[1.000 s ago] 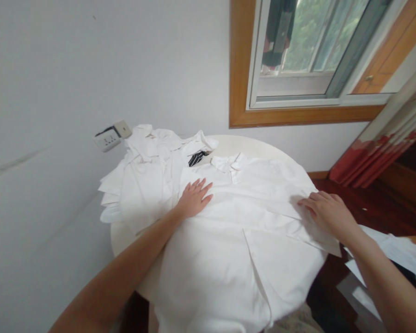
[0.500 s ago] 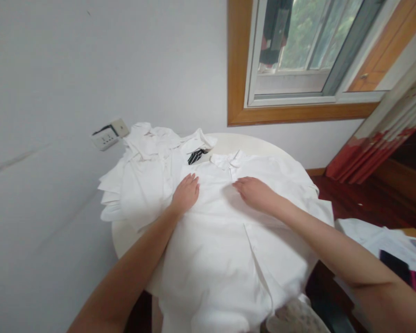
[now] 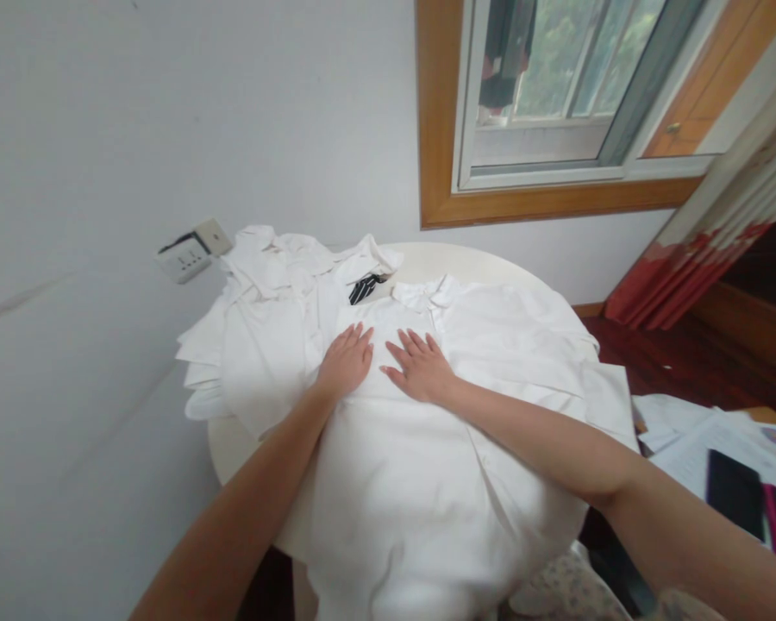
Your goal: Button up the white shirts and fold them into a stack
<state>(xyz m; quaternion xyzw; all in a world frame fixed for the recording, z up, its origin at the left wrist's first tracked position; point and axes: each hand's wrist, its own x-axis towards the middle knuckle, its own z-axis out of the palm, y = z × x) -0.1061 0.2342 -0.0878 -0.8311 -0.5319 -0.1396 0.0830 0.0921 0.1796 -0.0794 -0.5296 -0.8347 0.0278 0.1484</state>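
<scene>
Right hand (image 3: 420, 366) moved left; white shirt (image 3: 420, 457) spread, collared, lightly creased.

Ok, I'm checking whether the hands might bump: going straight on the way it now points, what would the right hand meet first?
Probably the left hand, close ahead on the white shirt, though the right hand could just pass it toward the black striped item.

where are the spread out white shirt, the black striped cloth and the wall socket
Spread-out white shirt (image 3: 407, 457): head view, on the middle of its body.
Black striped cloth (image 3: 363, 290): head view, on its visible dark striped part.
Wall socket (image 3: 184, 260): head view, on its white face.
</scene>
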